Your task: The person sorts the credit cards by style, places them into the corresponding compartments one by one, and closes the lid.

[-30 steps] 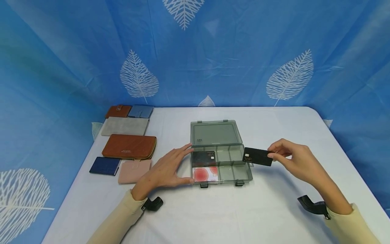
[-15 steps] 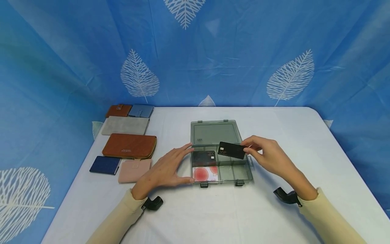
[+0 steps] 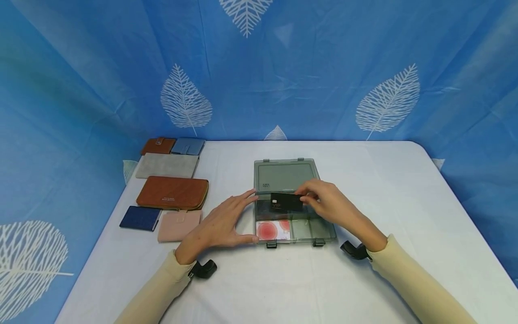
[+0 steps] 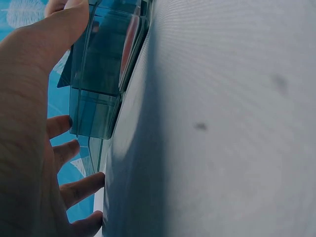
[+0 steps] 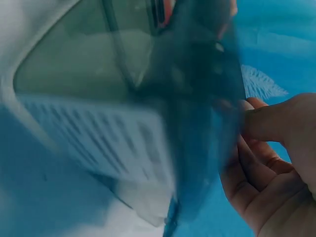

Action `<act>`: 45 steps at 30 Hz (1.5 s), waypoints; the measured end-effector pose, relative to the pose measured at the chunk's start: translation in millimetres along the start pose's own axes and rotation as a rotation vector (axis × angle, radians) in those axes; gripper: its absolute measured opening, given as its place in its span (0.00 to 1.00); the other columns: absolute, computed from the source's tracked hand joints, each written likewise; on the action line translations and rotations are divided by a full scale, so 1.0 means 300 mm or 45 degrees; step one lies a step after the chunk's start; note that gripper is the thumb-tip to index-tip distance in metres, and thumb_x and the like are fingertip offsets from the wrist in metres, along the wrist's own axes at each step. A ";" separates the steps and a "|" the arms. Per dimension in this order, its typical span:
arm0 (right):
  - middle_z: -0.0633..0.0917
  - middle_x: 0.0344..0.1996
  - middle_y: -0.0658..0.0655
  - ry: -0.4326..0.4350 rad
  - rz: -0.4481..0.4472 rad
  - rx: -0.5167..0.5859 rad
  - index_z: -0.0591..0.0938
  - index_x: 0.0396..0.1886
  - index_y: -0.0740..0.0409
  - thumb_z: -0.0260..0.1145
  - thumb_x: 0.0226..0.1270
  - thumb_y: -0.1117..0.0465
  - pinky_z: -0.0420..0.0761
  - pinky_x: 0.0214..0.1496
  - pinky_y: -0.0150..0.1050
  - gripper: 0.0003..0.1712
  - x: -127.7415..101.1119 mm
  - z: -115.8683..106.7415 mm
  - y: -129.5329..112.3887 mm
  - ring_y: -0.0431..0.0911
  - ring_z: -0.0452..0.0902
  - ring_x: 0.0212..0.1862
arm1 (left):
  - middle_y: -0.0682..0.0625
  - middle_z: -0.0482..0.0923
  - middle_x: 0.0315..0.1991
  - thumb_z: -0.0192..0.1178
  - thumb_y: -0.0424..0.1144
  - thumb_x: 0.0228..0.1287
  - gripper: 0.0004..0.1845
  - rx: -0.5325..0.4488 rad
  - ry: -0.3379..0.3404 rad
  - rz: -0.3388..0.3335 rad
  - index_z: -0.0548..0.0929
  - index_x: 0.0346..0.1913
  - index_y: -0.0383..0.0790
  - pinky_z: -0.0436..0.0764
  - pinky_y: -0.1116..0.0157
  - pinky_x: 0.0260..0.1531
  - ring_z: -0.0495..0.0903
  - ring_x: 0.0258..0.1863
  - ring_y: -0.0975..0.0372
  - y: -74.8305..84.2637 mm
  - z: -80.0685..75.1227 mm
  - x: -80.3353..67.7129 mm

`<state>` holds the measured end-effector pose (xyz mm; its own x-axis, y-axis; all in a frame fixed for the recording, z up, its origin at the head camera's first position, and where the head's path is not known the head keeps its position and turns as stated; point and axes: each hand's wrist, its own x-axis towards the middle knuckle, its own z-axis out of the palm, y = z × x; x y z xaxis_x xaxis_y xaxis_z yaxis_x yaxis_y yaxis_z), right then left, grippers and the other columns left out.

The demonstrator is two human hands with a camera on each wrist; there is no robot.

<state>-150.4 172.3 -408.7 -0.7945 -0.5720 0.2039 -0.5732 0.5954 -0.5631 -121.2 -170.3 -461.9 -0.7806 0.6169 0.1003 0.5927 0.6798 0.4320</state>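
- Over the far-left compartment of the open grey organiser box [image 3: 319, 234], the right hand [image 3: 329, 204] pinches a black VIP card [image 3: 286, 202] by its right edge; a second ago the card was out to the right of the box, so it has travelled leftward and now hovers just above another black card lying in that compartment, which it mostly hides.
- At the box's left wall the left hand [image 3: 218, 223] rests with fingers straight and spread, thumb at the near corner, fingertips at the far-left edge; it has not shifted, and seems to be steadying the box.
- Near-left compartment: a white card with red circles [image 3: 272, 231]; the right compartments look bare.
- Left of the box, on the white table [image 3: 396, 189], lie several wallets [image 3: 171, 193], brown, grey, navy, pink and blue.
- Judged from this, the card appears close to being set on the stack.
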 end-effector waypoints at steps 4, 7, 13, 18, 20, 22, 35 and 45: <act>0.87 0.49 0.57 -0.002 -0.018 -0.027 0.87 0.54 0.58 0.72 0.71 0.74 0.88 0.41 0.38 0.15 0.009 0.026 0.000 0.47 0.88 0.44 | 0.52 0.52 0.88 0.69 0.73 0.58 0.59 -0.007 -0.010 -0.006 0.58 0.87 0.52 0.69 0.40 0.75 0.66 0.80 0.49 0.004 -0.005 0.003; 0.87 0.49 0.57 -0.007 -0.017 -0.036 0.87 0.53 0.58 0.72 0.71 0.74 0.87 0.39 0.37 0.15 0.012 0.046 0.001 0.47 0.88 0.43 | 0.52 0.52 0.88 0.69 0.73 0.59 0.59 -0.010 -0.009 -0.007 0.59 0.87 0.51 0.70 0.40 0.75 0.66 0.80 0.48 0.005 -0.006 0.003; 0.87 0.51 0.60 -0.029 -0.052 -0.050 0.87 0.52 0.61 0.72 0.71 0.75 0.88 0.41 0.36 0.14 0.028 0.082 -0.010 0.49 0.90 0.43 | 0.52 0.52 0.88 0.69 0.73 0.58 0.59 -0.014 -0.008 -0.003 0.59 0.87 0.51 0.70 0.40 0.75 0.66 0.80 0.49 0.004 -0.005 -0.001; 0.86 0.49 0.59 -0.051 -0.060 -0.084 0.88 0.54 0.60 0.71 0.73 0.73 0.89 0.44 0.39 0.13 0.045 0.099 -0.029 0.50 0.90 0.44 | 0.51 0.52 0.88 0.69 0.74 0.59 0.59 -0.013 0.004 0.008 0.59 0.87 0.49 0.71 0.40 0.74 0.66 0.80 0.48 -0.001 -0.005 -0.001; 0.85 0.48 0.59 -0.059 -0.060 -0.096 0.89 0.55 0.61 0.71 0.74 0.72 0.89 0.44 0.40 0.13 0.050 0.104 -0.035 0.50 0.90 0.43 | 0.51 0.52 0.88 0.69 0.73 0.59 0.59 -0.012 0.003 0.006 0.59 0.87 0.49 0.71 0.40 0.74 0.66 0.80 0.48 -0.003 -0.005 0.000; 0.85 0.48 0.59 -0.061 -0.057 -0.106 0.89 0.56 0.61 0.71 0.75 0.70 0.89 0.44 0.40 0.13 0.053 0.108 -0.040 0.49 0.89 0.43 | 0.51 0.52 0.88 0.69 0.73 0.59 0.59 -0.012 0.002 0.000 0.59 0.87 0.49 0.71 0.40 0.74 0.66 0.80 0.48 -0.004 -0.005 -0.001; 0.90 0.54 0.56 -0.170 0.073 -0.178 0.88 0.62 0.58 0.66 0.83 0.53 0.88 0.55 0.52 0.19 0.048 0.118 -0.063 0.50 0.89 0.52 | 0.49 0.54 0.87 0.68 0.75 0.59 0.60 -0.018 0.005 0.026 0.60 0.86 0.47 0.71 0.41 0.74 0.67 0.79 0.48 -0.003 -0.006 0.003; 0.93 0.48 0.53 -0.263 0.078 -0.109 0.89 0.62 0.56 0.64 0.84 0.51 0.88 0.46 0.48 0.19 0.050 0.065 -0.058 0.43 0.88 0.37 | 0.46 0.46 0.88 0.71 0.66 0.66 0.48 -0.214 -0.206 -0.125 0.68 0.82 0.50 0.84 0.43 0.59 0.78 0.70 0.45 0.003 -0.106 0.057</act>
<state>-148.6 142.3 -411.5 -0.7752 -0.6317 -0.0019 -0.5472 0.6731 -0.4974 -140.5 -171.8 -431.4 -0.7829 0.6158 -0.0886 0.4636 0.6724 0.5770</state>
